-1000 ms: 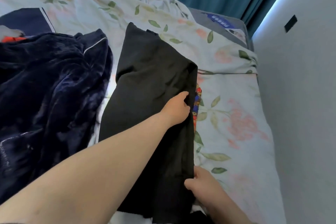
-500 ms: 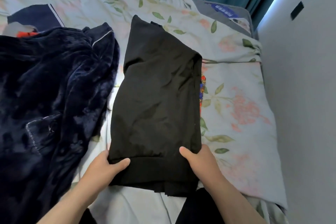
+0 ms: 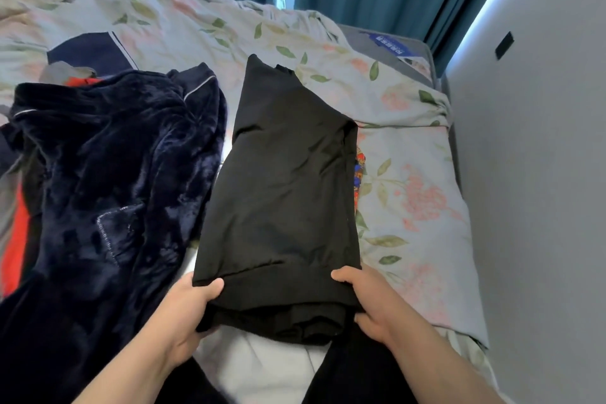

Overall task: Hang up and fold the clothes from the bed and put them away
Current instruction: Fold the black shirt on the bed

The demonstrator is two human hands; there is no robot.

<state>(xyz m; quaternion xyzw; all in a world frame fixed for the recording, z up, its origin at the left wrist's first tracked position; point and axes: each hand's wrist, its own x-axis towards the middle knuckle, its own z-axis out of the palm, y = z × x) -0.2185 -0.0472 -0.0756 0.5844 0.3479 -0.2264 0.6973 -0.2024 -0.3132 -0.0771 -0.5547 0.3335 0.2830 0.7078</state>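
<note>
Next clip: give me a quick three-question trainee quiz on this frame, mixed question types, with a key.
1. True or false: the left hand and right hand both hold the near end of the black garment.
2. What lies just left of the black garment? A) navy fleece B) a hanger C) a stack of towels
3. Fill in: the wall stands on the person's ___ side.

Key: 1 true; 2 A; 3 right.
</note>
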